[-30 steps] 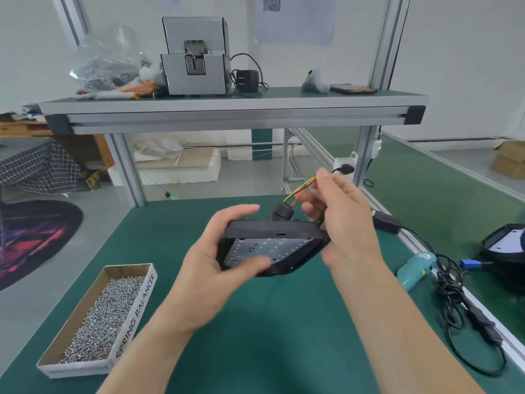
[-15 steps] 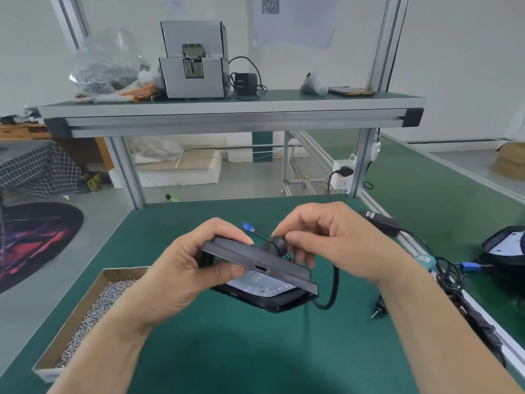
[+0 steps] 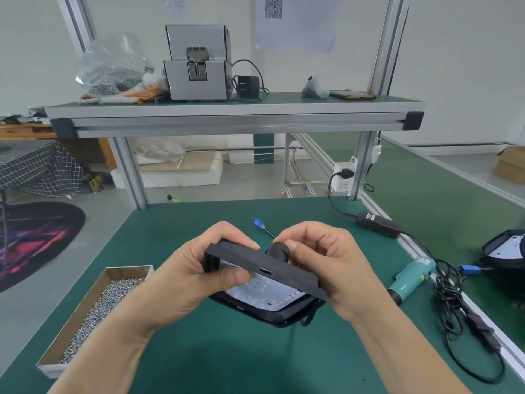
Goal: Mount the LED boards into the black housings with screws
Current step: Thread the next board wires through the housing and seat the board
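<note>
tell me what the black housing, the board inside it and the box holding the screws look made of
Matte black rectangular housing: moulded plastic or coated cast metal, judging by its even dull sheen and crisp edges. White LED board: glossy white-coated panel, base material unclear. Open brown box: cardboard, with raw tan inner walls. Small screws: shiny silvery metal.

We noted a green bench mat (image 3: 216, 356) beneath an aluminium-framed upper shelf (image 3: 233, 116). On that shelf stood a grey box-shaped machine (image 3: 199, 81), with a black plug-in adapter (image 3: 247, 85) just beside it on the right and a phone (image 3: 353, 95) lying flat near the right post. A QR-code sheet (image 3: 295, 21) hung on the wall behind. A white socket block (image 3: 343, 177) was fixed to the right post, with a black plug inserted. A black power brick (image 3: 376, 224) lay on the mat's right edge. On the floor at left we recorded a dark patterned rug (image 3: 34, 243) and a checked cloth (image 3: 37, 169).
</note>
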The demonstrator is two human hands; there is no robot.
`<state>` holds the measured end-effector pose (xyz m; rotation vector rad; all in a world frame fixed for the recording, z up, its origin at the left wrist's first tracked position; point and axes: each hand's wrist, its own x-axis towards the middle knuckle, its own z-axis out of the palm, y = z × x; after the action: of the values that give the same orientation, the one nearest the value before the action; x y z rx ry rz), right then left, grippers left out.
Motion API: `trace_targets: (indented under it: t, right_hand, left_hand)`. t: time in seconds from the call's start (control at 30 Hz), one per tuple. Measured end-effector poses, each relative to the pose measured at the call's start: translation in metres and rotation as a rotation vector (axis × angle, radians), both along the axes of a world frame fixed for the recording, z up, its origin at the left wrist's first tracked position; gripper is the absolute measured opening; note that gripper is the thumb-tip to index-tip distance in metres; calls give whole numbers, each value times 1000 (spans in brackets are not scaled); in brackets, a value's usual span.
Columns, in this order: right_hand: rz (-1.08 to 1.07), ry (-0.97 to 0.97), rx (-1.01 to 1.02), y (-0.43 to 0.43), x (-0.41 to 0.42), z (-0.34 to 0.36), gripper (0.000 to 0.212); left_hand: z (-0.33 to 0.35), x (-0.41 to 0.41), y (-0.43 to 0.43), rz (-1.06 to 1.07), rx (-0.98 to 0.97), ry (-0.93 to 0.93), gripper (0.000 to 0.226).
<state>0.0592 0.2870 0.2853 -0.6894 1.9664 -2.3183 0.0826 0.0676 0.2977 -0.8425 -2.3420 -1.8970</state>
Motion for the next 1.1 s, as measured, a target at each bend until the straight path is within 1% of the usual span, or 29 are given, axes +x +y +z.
trace_targets:
  t: [0.2, 0.3, 0.47, 0.57, 0.67, 0.7, 0.77, 0.97, 1.1]
  right_hand:
    - [-35, -66, -137, -11, 11, -7, 13]
    - [-46, -138, -155, -15, 16, -9, 8]
    - [-49, -232, -184, -17, 20, -13, 4]
    - [-26, -217, -190, -16, 19, -16, 6]
    - [73, -206, -177, -9, 17, -18, 23]
    - [102, -208, -164, -7, 17, -18, 25]
    - [135, -204, -155, -5, 15, -20, 23]
    - [77, -80, -167, -5, 15, -21, 22]
    - [23, -93, -253, -11, 16, -30, 22]
  left_hand:
    - [0, 1, -4, 4, -22, 7, 17]
    - [-2, 4, -3, -1, -11, 13, 17]
    - [-1, 6, -4, -19, -50, 20, 19]
    - [2, 7, -5, -48, -46, 8, 20]
    - [2, 7, -8, -39, -37, 26, 20]
    - [1, 6, -8, -32, -32, 22, 20]
    - [-2, 5, -8, -36, -24, 5, 20]
    - [-11, 2, -10, -18, 13, -36, 22]
    - [-9, -3, -11, -50, 11, -53, 25]
